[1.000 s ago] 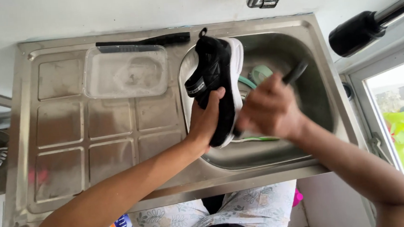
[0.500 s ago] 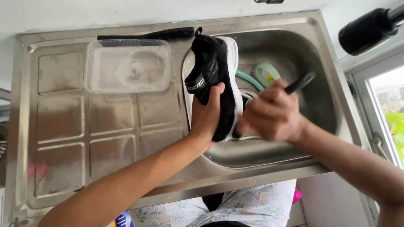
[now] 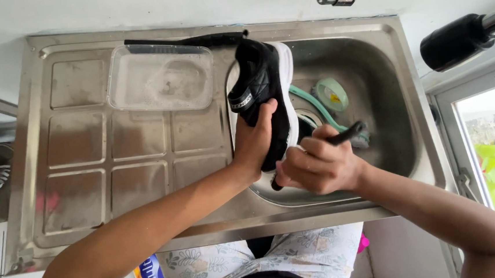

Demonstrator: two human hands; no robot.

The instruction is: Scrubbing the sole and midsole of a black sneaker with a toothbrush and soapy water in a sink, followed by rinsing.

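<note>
Over the sink (image 3: 406, 87) we hold a black shoe (image 3: 261, 91) with a white sole, toe pointing away from us, its heel down in our left hand (image 3: 256, 144). Our left fingers (image 3: 268, 113) are wrapped around the shoe's rear half, thumb lying up along its black upper, so the shoe sits between those fingers and the basin's left wall. Our right hand (image 3: 319, 166) is just right of the left, touching the shoe's heel end; its fingers (image 3: 312, 152) are clenched around a dark brush handle (image 3: 349, 133), which sticks out up and to the right past the knuckles, while the other tip shows below the shoe's heel. We cannot see the bristles.

Compared with half a second ago, the handle has tipped lower and lies flatter, and our right hand has slid down toward the heel; the left grip has hardly changed.

Beyond our right fingers, at the basin bottom, lie a pale green lid (image 3: 330, 94) and a green strip (image 3: 309, 103) running under the shoe. Left of our left fingers, on the draining board, stands a clear tub (image 3: 161, 78), with a black strip (image 3: 185, 41) along the sink's far edge behind it.
</note>
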